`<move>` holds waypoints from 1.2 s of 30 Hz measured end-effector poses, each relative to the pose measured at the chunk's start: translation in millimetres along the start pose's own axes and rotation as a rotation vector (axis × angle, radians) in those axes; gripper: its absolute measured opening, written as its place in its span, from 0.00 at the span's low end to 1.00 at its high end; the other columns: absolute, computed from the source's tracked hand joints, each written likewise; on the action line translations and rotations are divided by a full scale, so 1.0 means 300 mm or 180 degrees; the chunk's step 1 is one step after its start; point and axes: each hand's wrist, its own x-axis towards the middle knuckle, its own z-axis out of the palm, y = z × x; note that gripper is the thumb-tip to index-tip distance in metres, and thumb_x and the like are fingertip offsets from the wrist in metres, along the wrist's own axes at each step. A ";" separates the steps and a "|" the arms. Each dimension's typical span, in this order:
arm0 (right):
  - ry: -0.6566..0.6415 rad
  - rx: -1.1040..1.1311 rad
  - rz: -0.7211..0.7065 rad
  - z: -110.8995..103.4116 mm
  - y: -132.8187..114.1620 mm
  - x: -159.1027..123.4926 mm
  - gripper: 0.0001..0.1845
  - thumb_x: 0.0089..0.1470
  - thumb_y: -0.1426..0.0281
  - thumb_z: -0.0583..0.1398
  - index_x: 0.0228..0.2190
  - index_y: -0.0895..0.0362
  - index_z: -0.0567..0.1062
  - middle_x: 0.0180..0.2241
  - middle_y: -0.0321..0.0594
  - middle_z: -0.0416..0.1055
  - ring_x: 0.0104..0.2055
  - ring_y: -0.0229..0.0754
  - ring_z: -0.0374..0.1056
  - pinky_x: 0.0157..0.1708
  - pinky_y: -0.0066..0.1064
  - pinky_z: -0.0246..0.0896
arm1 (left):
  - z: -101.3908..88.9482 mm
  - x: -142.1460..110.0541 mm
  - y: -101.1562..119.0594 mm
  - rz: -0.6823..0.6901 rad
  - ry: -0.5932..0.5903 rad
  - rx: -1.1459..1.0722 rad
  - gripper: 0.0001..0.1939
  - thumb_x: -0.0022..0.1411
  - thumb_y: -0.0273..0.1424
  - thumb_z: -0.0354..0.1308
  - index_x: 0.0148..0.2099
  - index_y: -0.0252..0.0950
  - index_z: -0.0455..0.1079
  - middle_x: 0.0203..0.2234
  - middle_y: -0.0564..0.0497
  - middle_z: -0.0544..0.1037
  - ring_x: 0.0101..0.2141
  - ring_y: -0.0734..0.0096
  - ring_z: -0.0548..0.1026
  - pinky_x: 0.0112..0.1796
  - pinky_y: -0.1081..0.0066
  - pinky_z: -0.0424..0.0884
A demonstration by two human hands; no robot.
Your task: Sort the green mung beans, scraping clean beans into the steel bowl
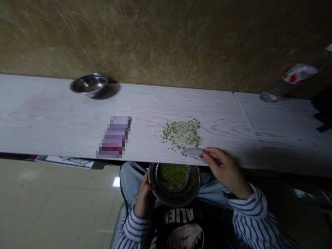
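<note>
My left hand (144, 197) grips the rim of a steel bowl (194, 188) held just below the table's front edge; green beans lie heaped inside it. My right hand (225, 169) pinches a small pale card (193, 153) whose edge rests on the table. Right beside the card, a scattered pile of green and white grains (182, 133) lies on the white wood-grain table (52, 114).
An empty steel bowl (90, 84) stands at the table's back edge on the left. A blurred purple flat object (114, 137) lies near the front edge. A clear plastic bottle (290, 81) lies at the back right. A marbled wall rises behind the table.
</note>
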 end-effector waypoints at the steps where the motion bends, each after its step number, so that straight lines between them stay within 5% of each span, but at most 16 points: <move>1: -0.0020 0.0018 -0.0005 0.000 -0.002 0.000 0.10 0.63 0.64 0.58 0.41 0.54 0.77 0.36 0.43 0.82 0.38 0.46 0.80 0.37 0.35 0.75 | 0.003 -0.002 0.003 -0.0012 -0.0005 -0.0001 0.26 0.48 0.32 0.62 0.51 0.40 0.78 0.44 0.48 0.84 0.49 0.51 0.77 0.46 0.60 0.73; 36: 0.0016 0.0067 -0.0062 0.042 -0.032 0.017 0.09 0.62 0.66 0.59 0.42 0.55 0.77 0.36 0.44 0.82 0.38 0.46 0.80 0.35 0.33 0.75 | 0.005 -0.008 0.012 -0.0013 -0.0106 0.0019 0.24 0.48 0.31 0.63 0.50 0.40 0.79 0.45 0.48 0.83 0.50 0.51 0.75 0.47 0.60 0.71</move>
